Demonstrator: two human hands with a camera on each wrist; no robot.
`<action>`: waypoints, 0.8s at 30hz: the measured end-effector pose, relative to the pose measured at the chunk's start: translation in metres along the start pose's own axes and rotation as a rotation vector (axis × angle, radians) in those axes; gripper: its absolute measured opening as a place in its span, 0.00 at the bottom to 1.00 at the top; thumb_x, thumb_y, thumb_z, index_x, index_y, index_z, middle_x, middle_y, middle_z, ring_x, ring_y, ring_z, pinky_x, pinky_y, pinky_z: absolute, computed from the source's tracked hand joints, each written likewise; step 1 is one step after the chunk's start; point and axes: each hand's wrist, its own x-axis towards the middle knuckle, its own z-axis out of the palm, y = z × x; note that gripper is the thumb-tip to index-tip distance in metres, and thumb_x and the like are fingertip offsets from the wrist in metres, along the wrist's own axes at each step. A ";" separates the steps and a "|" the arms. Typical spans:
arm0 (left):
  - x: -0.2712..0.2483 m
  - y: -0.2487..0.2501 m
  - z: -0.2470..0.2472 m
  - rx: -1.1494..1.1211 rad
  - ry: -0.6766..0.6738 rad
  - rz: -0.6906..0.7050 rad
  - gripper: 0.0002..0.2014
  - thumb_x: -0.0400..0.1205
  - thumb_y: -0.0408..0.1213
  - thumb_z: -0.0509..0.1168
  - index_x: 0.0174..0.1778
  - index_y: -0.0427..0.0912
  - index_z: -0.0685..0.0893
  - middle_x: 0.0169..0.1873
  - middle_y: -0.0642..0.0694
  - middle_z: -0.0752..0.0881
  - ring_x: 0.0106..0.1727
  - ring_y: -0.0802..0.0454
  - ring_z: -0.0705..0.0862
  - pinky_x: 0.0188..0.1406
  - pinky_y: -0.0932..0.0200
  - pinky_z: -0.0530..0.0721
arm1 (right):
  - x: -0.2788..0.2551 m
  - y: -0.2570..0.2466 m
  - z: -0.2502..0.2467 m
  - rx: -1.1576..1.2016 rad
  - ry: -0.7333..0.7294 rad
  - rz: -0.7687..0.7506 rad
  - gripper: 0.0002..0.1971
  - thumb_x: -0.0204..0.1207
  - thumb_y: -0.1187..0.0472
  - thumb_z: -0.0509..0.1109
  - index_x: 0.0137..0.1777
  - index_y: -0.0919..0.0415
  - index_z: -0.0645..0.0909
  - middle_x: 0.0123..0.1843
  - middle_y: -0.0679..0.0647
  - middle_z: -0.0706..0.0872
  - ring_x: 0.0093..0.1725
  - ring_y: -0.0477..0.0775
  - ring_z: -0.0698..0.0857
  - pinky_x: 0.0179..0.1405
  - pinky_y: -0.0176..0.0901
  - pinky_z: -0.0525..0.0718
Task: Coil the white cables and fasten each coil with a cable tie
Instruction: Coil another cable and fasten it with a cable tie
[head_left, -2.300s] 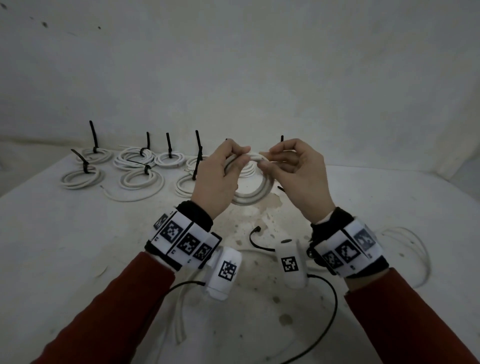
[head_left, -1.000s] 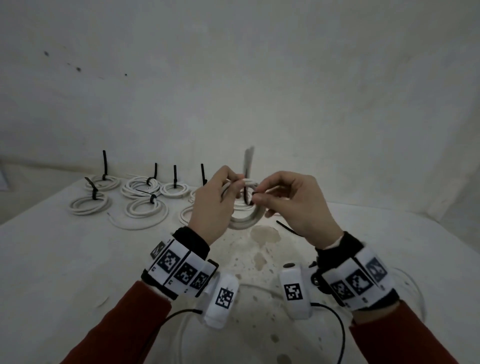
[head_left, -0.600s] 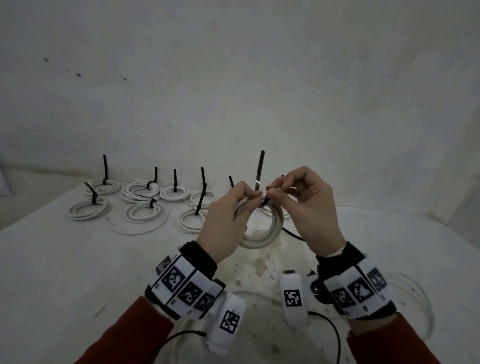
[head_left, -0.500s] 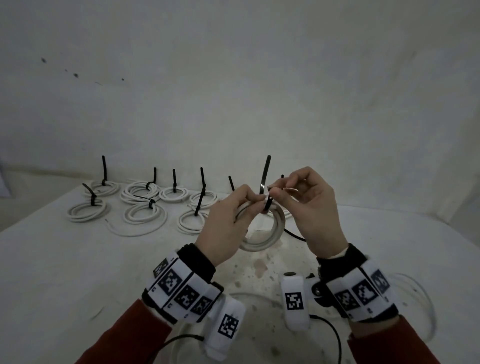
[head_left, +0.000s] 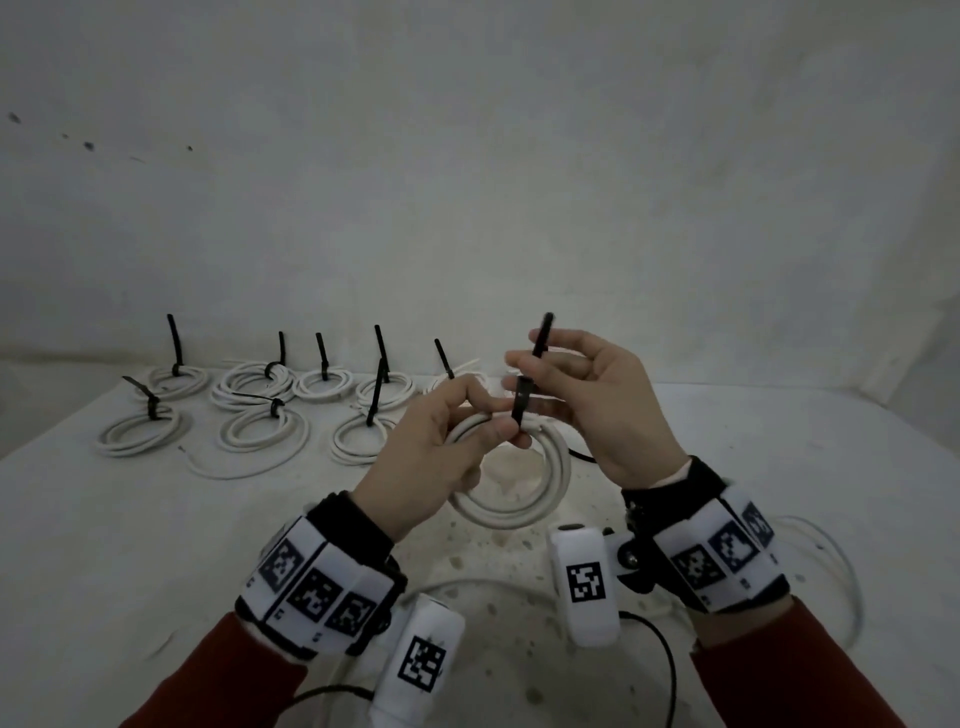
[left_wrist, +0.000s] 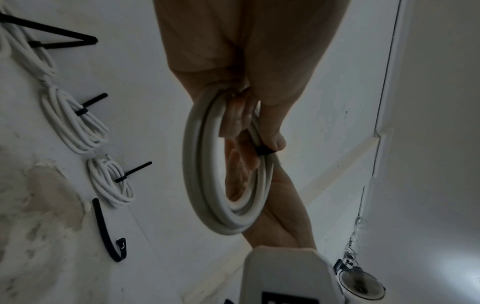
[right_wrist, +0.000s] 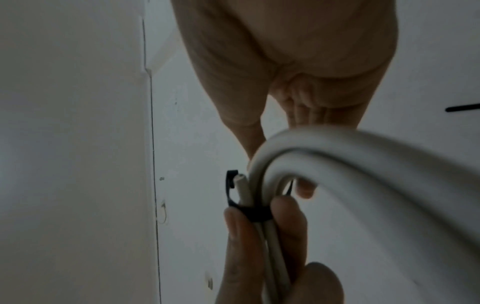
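I hold a white cable coil (head_left: 519, 499) upright above the table between both hands. My left hand (head_left: 501, 423) pinches the coil's top, thumb and fingers curled round the strands beside the black cable tie (head_left: 521, 410). The tie's band (left_wrist: 263, 151) wraps the strands, and in the right wrist view the band (right_wrist: 255, 211) sits under my left fingertips (right_wrist: 241, 232), with a cut cable end poking out beside it. My right hand (head_left: 524, 361) pinches the tie's tail, which sticks up past the fingers. The coil (right_wrist: 363, 164) fills the right of that view.
Several tied white coils (head_left: 260, 431) with black tie tails standing up lie at the back left of the white table (head_left: 130, 545). One loose black tie (left_wrist: 103, 226) lies on the stained patch. Loose white cable (head_left: 831, 561) loops at the near right. A wall stands close behind.
My right hand has drawn the tie's tail upward through its head, and the band now sits closer round the strands. The left hand keeps its hold on the coil.
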 end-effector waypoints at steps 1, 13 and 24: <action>0.000 0.000 0.000 -0.029 0.005 -0.004 0.09 0.73 0.38 0.67 0.38 0.41 0.72 0.37 0.34 0.89 0.17 0.58 0.63 0.20 0.63 0.63 | -0.001 -0.001 0.001 -0.008 0.012 -0.046 0.11 0.68 0.69 0.76 0.50 0.67 0.83 0.46 0.63 0.91 0.42 0.59 0.91 0.39 0.47 0.90; -0.001 0.009 -0.005 -0.073 0.045 0.010 0.04 0.73 0.38 0.67 0.36 0.47 0.77 0.39 0.34 0.89 0.18 0.57 0.61 0.19 0.64 0.65 | 0.000 0.000 -0.003 -0.438 0.019 -0.333 0.09 0.66 0.74 0.79 0.40 0.59 0.91 0.37 0.51 0.92 0.40 0.51 0.92 0.46 0.41 0.89; -0.002 0.011 -0.004 -0.062 0.024 -0.012 0.10 0.73 0.38 0.67 0.38 0.40 0.71 0.38 0.32 0.89 0.17 0.58 0.60 0.19 0.64 0.65 | -0.003 -0.003 -0.002 -0.438 -0.010 -0.383 0.09 0.67 0.76 0.76 0.41 0.62 0.91 0.38 0.53 0.93 0.41 0.50 0.92 0.46 0.40 0.89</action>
